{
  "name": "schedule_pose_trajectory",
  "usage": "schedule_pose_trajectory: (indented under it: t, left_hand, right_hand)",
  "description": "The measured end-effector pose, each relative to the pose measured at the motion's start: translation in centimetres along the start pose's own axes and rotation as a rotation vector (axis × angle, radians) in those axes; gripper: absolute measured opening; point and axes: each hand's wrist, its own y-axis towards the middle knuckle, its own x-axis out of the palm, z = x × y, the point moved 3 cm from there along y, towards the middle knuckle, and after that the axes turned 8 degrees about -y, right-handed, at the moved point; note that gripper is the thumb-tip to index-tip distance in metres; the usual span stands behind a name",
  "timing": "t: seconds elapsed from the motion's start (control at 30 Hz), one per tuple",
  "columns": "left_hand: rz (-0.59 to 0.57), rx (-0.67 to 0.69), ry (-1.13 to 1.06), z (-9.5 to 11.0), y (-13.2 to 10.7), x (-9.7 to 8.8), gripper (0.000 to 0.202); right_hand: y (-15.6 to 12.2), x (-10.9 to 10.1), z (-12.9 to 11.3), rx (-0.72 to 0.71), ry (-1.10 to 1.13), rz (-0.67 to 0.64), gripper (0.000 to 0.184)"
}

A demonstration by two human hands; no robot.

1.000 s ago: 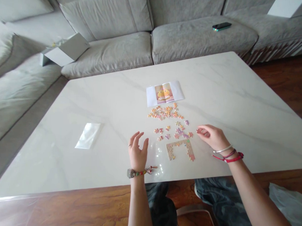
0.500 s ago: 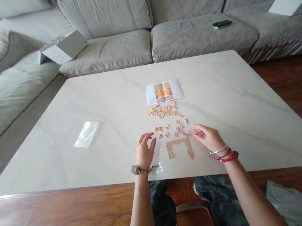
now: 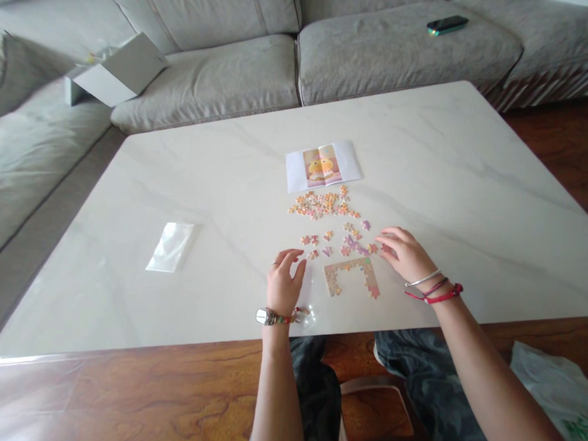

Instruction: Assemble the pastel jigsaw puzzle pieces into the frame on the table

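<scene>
A partly joined puzzle frame lies on the white marble table near its front edge. Loose pieces are scattered just behind it, and a denser pile lies further back. My left hand hovers left of the frame with its fingers apart and curved, holding nothing. My right hand sits low at the frame's right upper corner. Its thumb and fingers pinch a small pink puzzle piece beside the loose pieces.
A reference picture sheet lies behind the pile. A clear plastic bag lies to the left on the table. A grey sofa wraps the far sides, with a white box and a phone on it. A plastic bag lies on the wooden floor at right.
My right hand has carried the pinched piece left and down to the table beside the loose pieces. My left hand has moved right, closer to the joined frame. The camera has tilted down.
</scene>
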Motion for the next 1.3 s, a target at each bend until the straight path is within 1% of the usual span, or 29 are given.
schedule_pose_trajectory:
  t: [0.1, 0.2, 0.33, 0.53, 0.63, 0.77, 1.0, 1.17, 1.23, 1.3]
  left_hand:
    - [-0.022, 0.005, 0.008, -0.1, -0.1, 0.1, 0.018]
    - [-0.078, 0.033, 0.009, -0.1, -0.2, 0.2, 0.019]
    - [-0.158, 0.073, 0.015, 0.0, -0.4, 0.3, 0.02]
    - [-0.191, 0.098, 0.023, 0.0, -0.6, 0.4, 0.019]
    - [-0.19, 0.131, 0.026, 0.1, -0.6, 0.5, 0.018]
    - [-0.183, 0.131, 0.032, -0.1, -0.6, 0.5, 0.019]
    - [-0.184, 0.156, 0.038, -0.2, -0.6, 0.5, 0.019]
    - [-0.172, 0.171, 0.043, -0.4, -0.5, 0.6, 0.018]
    - [-0.172, 0.168, 0.049, -0.5, -0.5, 0.6, 0.019]
    - [-0.17, 0.163, 0.055, -0.5, -0.6, 0.5, 0.019]
  right_hand:
    - [0.0, 0.1, 0.2, 0.048, -0.041, -0.028, 0.019]
    - [-0.1, 0.0, 0.8, 0.092, -0.065, -0.028, 0.014]
    - [-0.2, -0.1, 1.4, 0.083, -0.058, -0.05, 0.006]
    - [-0.5, -0.2, 1.7, 0.091, -0.04, -0.064, 0.007]
    - [-0.5, -0.4, 1.7, 0.107, -0.012, -0.061, 0.007]
    - [-0.5, -0.6, 1.5, 0.121, 0.006, -0.055, 0.005]
    - [-0.4, -0.6, 1.3, 0.124, -0.011, -0.042, 0.011]
    - [-0.4, -0.8, 1.3, 0.13, -0.005, -0.079, 0.01]
    - [-0.4, -0.9, 1.2, 0.165, 0.041, -0.085, 0.012]
    - [-0.4, -1.1, 1.2, 0.249, 0.12, -0.079, 0.013]
